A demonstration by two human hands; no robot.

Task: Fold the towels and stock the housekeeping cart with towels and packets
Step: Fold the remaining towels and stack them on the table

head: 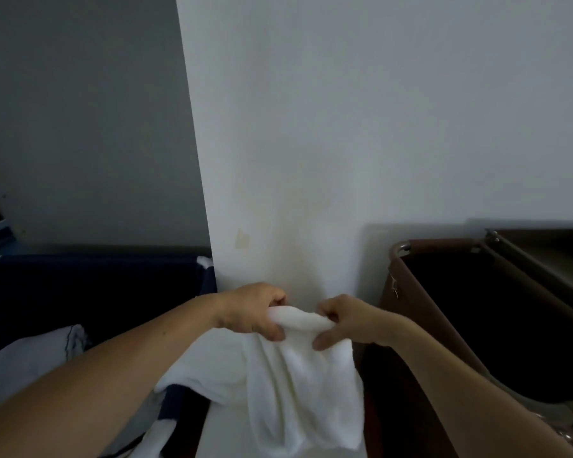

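While it hangs in mid-air before a pale wall, a white towel is gripped along its bunched top edge by a person's left hand and right hand. Both hands have their fingers curled round the cloth and sit close together, with a short roll of fabric between them. The rest of the towel drops in loose folds below, one corner trailing left toward a dark blue bin. The towel looks light, limp and easy to grip, with nothing fragile about it. It will likely sag and crumple wherever it is unsupported, so the better hold is probably at the two corners of one edge, drawn apart until the cloth hangs flat. A heap of pale cloth lies in the blue bin on the left. On the right stands a brown cart bag on a metal frame, its inside too dark to read. The wall stands just ahead, and bin and bag flank the towel, so there seems little room to spread it wide.
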